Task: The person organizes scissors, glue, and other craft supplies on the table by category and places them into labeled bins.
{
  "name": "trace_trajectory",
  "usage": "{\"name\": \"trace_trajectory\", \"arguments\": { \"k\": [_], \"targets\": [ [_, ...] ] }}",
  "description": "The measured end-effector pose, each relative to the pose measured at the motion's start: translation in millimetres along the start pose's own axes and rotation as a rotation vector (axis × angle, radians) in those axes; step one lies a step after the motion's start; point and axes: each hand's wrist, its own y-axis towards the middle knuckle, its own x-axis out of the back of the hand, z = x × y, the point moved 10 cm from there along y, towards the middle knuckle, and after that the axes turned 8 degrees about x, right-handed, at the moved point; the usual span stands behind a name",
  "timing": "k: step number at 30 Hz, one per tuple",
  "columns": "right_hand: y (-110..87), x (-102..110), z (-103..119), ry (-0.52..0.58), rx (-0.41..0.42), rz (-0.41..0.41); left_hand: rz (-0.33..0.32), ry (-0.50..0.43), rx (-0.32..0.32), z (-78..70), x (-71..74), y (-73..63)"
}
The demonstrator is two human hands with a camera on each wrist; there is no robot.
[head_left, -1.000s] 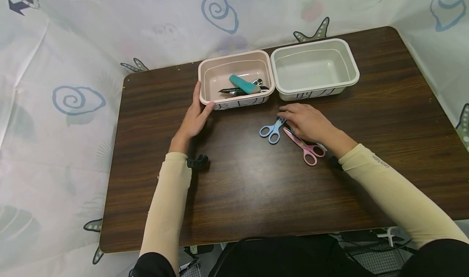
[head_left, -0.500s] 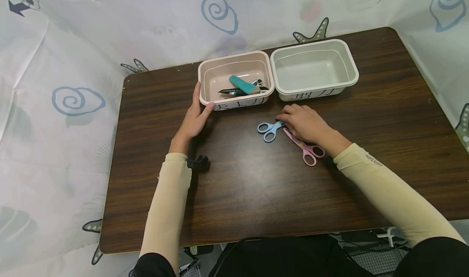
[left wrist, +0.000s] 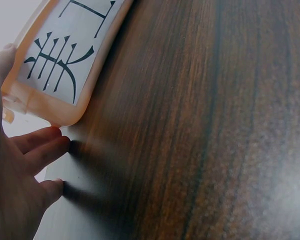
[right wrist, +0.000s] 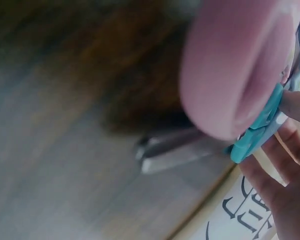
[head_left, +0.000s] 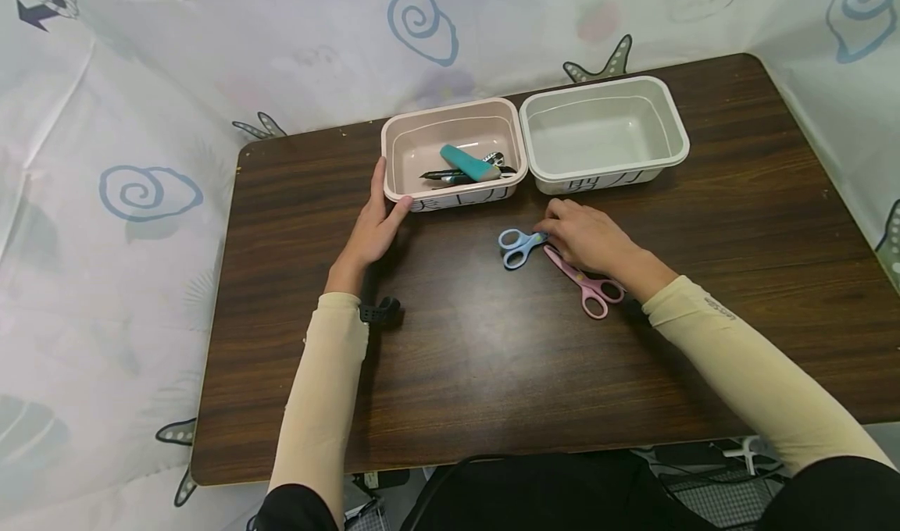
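In the head view my left hand rests at the near left corner of the pinkish plastic box. Its thumb lies at the front rim and its straight fingers along the left side. My right hand pinches the blade end of blue-handled scissors, whose finger loops point left. Pink-handled scissors lie just below that hand. In the right wrist view, a teal piece sits by the thumb and fingertips. A metal tip shows behind the large pink loop; the hand hides the blades.
The pinkish box holds a teal-handled tool, a black pen and other small items. A pale grey-green box stands right beside it. Both stand near the back of the dark wooden table, with patterned cloth behind.
The blue scissors have turned, their loops swinging upward and slightly left at the right fingertips. The right hand has shifted a little. The left hand and the boxes have stayed in place.
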Motion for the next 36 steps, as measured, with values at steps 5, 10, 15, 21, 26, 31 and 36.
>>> {"name": "trace_trajectory", "arguments": {
  "k": [5,10,15,21,26,31,36],
  "targets": [
    [-1.9,4.0,2.3,0.015,0.011,-0.022,0.005,-0.001,0.001,-0.5,-0.7,-0.4],
    [-3.0,5.4,3.5,0.007,0.001,-0.015,0.004,0.003,0.001,0.0,-0.9,0.4],
    [-4.3,10.6,7.9,0.007,0.008,-0.022,0.005,-0.006,-0.005,-1.5,-0.5,0.7],
    [-5.9,22.0,14.3,0.001,0.044,-0.060,0.002,0.000,0.004,-0.1,-0.1,0.2],
    [-6.8,45.3,18.6,-0.021,0.090,-0.157,-0.002,0.001,-0.001,1.8,-0.3,0.0],
    [-10.3,75.7,13.2,-0.046,0.100,-0.276,-0.002,-0.004,-0.008,1.0,-0.5,0.2],
    [-14.5,99.9,-6.4,-0.053,0.018,-0.368,0.001,-0.003,0.002,0.8,-0.6,0.3]
  ]
}}
